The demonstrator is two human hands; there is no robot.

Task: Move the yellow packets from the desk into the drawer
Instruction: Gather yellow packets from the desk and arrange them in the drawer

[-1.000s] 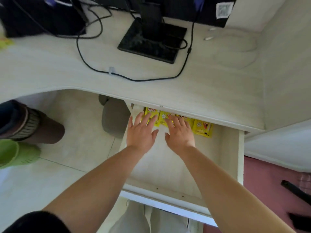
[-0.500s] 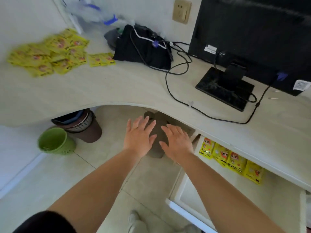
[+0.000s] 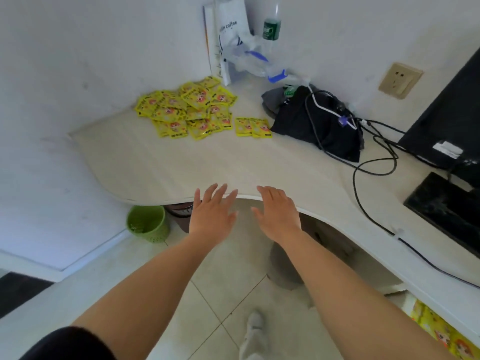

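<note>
- yellow packets [image 3: 186,110] lie in a loose, overlapping heap at the far left corner of the desk [image 3: 233,162], close to the wall; a joined pair [image 3: 252,127] sits apart, just beside the black bag [image 3: 319,126].
- fingers [image 3: 215,193] of the left hand [image 3: 211,216] are spread and straight, pinching nothing; the right hand [image 3: 278,214] is likewise flat and empty, its fingers loosely apart. both palms face down over the desk's front edge, well short of the heap.
- judged from this, the step in hand is the reach for the next load, and both hands are free to share it.
- to do it well: bring the hands in low from either side of the heap and slide the fingertips under its outer edges, then press inward so the slick packets bunch instead of skating toward the wall.
- take a modest bunch; an overfull grab probably sheds packets on the way back.
- the separate pair is an easy 1-hand pickup for the right hand, but keep clear of the cables [image 3: 363,162] trailing from the bag.
- drawer [image 3: 439,333] shows only at the lower right corner, under the desk edge, with packets already in it; carry the load low and close to the body to get there.
</note>
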